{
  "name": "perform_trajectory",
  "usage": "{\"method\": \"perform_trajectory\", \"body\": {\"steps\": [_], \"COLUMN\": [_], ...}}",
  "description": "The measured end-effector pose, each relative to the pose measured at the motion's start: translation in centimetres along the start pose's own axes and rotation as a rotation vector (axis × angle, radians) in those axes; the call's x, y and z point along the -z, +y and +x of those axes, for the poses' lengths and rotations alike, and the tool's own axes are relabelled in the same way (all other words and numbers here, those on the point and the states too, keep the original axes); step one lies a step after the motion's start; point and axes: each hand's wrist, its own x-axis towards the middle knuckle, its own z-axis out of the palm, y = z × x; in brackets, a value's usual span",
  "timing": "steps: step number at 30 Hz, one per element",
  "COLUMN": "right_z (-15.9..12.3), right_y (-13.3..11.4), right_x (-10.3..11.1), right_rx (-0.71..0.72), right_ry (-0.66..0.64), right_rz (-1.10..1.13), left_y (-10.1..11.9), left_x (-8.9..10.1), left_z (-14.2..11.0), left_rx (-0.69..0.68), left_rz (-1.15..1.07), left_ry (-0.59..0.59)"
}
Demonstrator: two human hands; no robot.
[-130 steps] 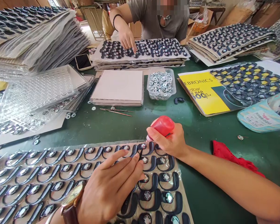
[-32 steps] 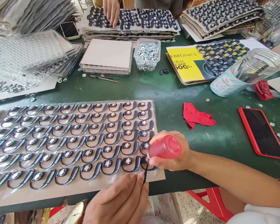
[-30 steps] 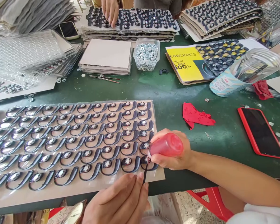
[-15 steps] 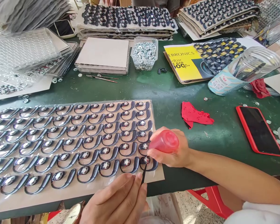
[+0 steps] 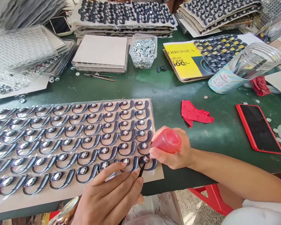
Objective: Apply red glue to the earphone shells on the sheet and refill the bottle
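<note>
My right hand [image 5: 184,154] is wrapped round a small red squeeze bottle [image 5: 167,140], its base towards me and its nozzle end hidden by my fingers. In my left hand [image 5: 107,195] is a thin black pointed tool [image 5: 142,169], perhaps tweezers; most of it is hidden. Its tip is at the round part of the front-right ear-hook earphone piece [image 5: 152,165], just left of my right fingers. My left index finger is stretched out over a neighbouring piece. Rows of these black ear-hook pieces sit in a clear plastic tray [image 5: 84,196] on beige card.
Behind the tray stand a tub of metal discs [image 5: 143,51], metal tweezers [image 5: 100,76] and a card-topped stack [image 5: 100,50]. To the right lie a red cloth [image 5: 195,113], a red-cased phone [image 5: 259,128] and a tilted clear jar [image 5: 243,70]. More loaded sheets [image 5: 124,26] are stacked at the back.
My left hand has shifted slightly left and up, with its index finger now stretched over the pieces. The right hand still holds the bottle in nearly the same place. The view has tilted slightly.
</note>
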Motion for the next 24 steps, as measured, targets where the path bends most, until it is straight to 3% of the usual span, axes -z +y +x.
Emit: {"method": "perform_trajectory", "body": {"steps": [6,17,19,24], "right_z": [0.0,-0.5,-0.1,2.0], "right_y": [0.0,0.0,-0.4,-0.2], "right_x": [0.0,-0.6,-0.3,0.7], "right_rx": [0.031,0.106,0.052,-0.252], "right_ry": [-0.038,-0.024,-0.035,-0.094], "right_rz": [-0.001,0.077,0.129,0.417], "left_y": [-0.5,-1.7,-1.8,-1.8], "left_x": [0.2,0.1,0.2,0.6], "left_z": [0.3,1.0,1.0,1.0], "left_rx": [0.016,0.202,0.214,0.192], "left_rz": [-0.056,-0.203,-0.205,-0.203], "left_ry": [-0.004,0.068,0.073,0.059]}}
